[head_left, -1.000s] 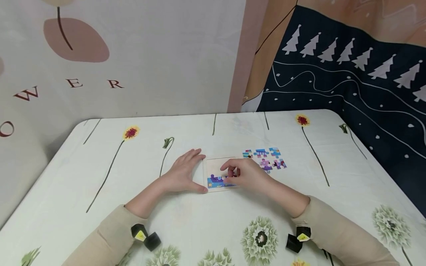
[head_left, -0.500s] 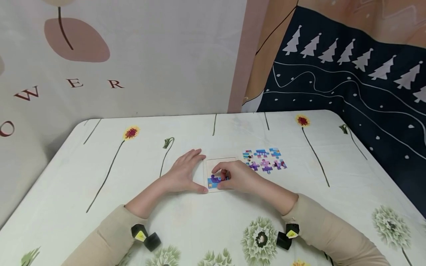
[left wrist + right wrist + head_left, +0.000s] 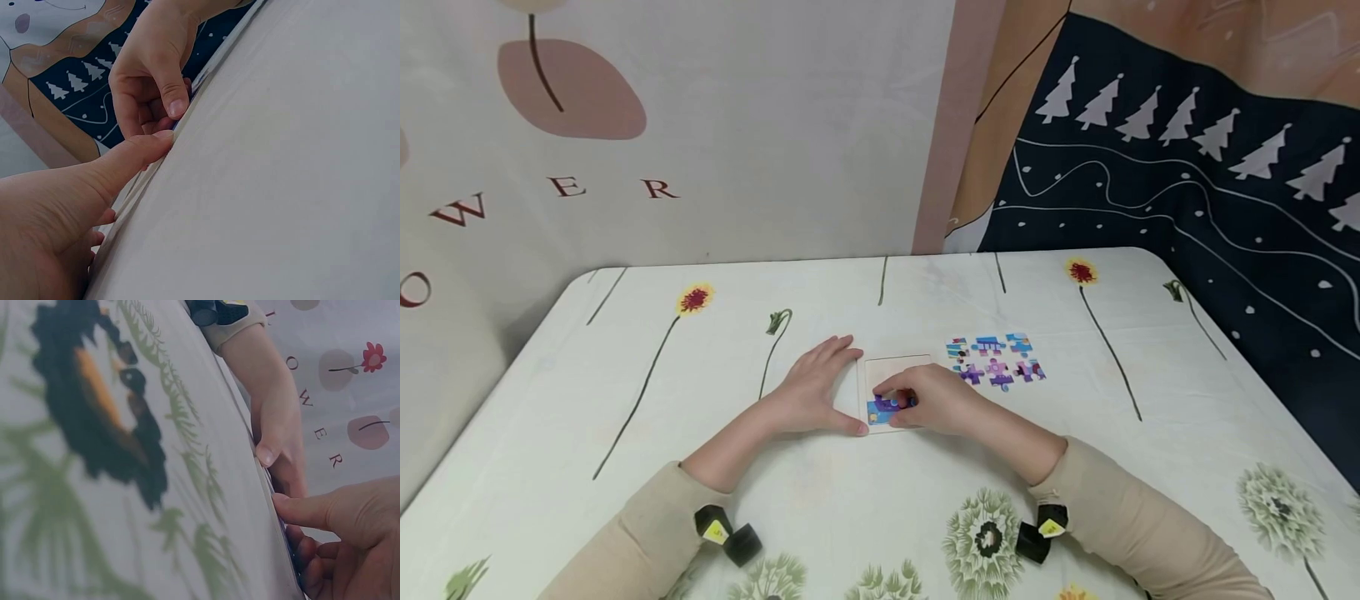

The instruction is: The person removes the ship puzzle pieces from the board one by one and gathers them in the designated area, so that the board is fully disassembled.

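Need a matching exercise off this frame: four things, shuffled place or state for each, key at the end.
1. left hand
2. right hand
3. loose puzzle pieces
4. navy cloth

A. printed with pale trees
B. touching the left edge of the puzzle tray
C. laid in two rows, to the right of the tray
D. over the tray, fingers bent

Pairs: 1-B; 2-D; 3-C; 4-A

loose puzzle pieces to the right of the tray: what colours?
Loose pieces: mostly blue, purple and pink. Best in head view.
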Available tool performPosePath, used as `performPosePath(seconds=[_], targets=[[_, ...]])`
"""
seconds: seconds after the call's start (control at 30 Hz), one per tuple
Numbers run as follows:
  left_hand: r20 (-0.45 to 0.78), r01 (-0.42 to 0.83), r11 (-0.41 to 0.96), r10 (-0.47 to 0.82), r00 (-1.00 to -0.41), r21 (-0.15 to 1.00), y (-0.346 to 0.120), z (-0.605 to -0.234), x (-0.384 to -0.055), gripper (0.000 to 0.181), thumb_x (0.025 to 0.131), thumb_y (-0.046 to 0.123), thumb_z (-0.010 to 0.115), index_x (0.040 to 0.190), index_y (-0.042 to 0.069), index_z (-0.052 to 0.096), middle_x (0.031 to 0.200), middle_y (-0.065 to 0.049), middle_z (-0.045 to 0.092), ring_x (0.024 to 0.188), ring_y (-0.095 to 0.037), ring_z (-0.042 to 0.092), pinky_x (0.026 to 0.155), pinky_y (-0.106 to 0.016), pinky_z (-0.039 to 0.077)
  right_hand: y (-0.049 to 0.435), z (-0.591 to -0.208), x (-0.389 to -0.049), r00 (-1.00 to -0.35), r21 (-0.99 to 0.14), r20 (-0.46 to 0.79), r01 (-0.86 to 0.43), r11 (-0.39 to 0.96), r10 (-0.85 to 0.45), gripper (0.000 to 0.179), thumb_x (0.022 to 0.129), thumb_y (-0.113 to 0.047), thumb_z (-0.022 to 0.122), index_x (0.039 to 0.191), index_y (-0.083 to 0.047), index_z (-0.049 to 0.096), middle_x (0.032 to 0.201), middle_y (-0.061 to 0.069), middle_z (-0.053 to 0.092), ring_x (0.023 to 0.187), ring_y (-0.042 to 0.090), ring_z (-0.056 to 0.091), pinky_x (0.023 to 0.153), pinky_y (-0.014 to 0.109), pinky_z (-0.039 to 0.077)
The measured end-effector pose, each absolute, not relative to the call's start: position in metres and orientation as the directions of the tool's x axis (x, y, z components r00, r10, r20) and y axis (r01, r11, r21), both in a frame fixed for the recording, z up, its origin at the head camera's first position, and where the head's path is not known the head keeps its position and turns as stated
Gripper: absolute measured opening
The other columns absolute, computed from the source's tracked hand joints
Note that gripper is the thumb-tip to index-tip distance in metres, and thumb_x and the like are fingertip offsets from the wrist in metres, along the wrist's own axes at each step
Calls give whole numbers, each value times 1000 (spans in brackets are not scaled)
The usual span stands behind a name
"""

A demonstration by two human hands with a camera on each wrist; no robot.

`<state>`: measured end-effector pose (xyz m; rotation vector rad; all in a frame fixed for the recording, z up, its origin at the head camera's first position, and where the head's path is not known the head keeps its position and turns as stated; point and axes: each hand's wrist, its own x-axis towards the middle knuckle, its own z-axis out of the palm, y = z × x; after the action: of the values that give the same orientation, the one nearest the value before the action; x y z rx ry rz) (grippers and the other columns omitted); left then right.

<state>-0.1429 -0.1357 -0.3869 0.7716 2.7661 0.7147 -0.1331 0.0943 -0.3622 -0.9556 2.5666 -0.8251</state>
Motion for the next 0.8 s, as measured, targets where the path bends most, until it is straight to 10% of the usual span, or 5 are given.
performPosePath(seconds=[0.8], targets=[[-39,434,740,526,-849,514,-136,-386,-142,103,64,51,83,145,8,36,157,-12,18,144,-32,7,112,-53,9,91,-361,-127,-779,-593,-16,-497,633,-627,38,78,-10,80,113,-16,66,74,-10,55,68,8,51,62,27,43]])
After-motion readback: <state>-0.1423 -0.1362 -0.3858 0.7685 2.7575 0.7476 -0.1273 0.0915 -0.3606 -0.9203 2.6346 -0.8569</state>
